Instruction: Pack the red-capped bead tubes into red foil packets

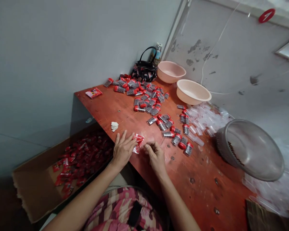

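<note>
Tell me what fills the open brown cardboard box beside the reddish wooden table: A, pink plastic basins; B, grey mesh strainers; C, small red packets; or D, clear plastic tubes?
C: the open brown cardboard box holds a heap of small red packets, next to the reddish wooden table.

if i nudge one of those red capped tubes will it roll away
Probably, if pushed from the side: the red-capped tube looks round-bodied and lies on its side on the wooden table. It likely feels fairly light and stiff, as its clear wall looks like hard plastic, though the dark filling may add some weight. The smooth plastic may also be slightly slippery.
</note>
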